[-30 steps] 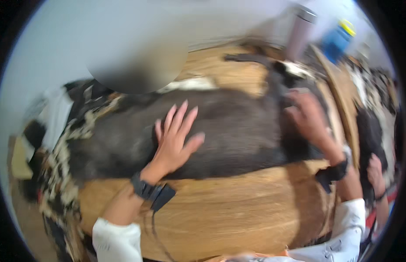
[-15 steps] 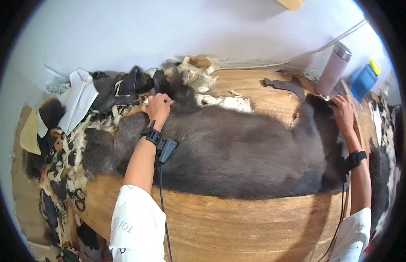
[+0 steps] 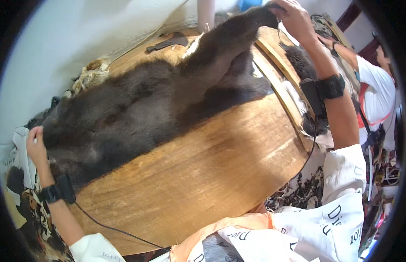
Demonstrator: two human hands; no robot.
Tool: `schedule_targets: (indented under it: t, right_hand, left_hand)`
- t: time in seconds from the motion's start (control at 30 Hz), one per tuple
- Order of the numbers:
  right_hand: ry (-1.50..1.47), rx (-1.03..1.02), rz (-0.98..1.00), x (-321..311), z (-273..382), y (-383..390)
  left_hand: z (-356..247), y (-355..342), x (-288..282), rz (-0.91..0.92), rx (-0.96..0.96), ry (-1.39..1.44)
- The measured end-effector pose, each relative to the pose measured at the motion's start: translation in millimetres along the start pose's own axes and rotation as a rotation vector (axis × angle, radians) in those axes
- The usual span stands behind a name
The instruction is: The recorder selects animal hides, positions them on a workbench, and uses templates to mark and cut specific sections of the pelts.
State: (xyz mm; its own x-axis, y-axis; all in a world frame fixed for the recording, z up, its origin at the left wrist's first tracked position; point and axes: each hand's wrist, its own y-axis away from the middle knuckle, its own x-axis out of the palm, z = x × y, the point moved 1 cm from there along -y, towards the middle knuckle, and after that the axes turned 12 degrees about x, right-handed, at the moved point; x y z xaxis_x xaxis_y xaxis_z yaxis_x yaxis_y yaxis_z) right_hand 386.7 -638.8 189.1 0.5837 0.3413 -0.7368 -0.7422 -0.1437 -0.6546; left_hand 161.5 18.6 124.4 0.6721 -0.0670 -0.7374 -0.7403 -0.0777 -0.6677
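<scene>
Wooden tabletop (image 3: pixel 220 166) fills the centre, carrying a large dark brown fur pelt (image 3: pixel 137 109). At upper right the right hand (image 3: pixel 294 19) is clamped on one end, lifting it; the left hand (image 3: pixel 34 146) grips the lower-left edge, stretching it flat.

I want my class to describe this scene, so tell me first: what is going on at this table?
A person is handling a large dark fur pelt spread over a wooden table. The right hand grips one end of the pelt and lifts it up off the table, while the left hand holds the opposite end at the table's edge. Both wrists wear black bands with a cable. Fur scraps lie along the table's far edge, and another person in a white shirt is nearby on the right.
</scene>
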Motion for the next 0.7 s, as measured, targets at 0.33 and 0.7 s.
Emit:
schedule_targets:
  t: [0.33, 0.7]
  right_hand:
    - [-0.506, 0.154, 0.267, -147, -76, 102]
    - [-0.469, -0.39, 1.528, -140, -43, 195]
  left_hand:
    - [-128, 122, -175, 0.148, -0.011, -0.081]
    - [-248, 273, -162, 0.699, -0.209, -0.131]
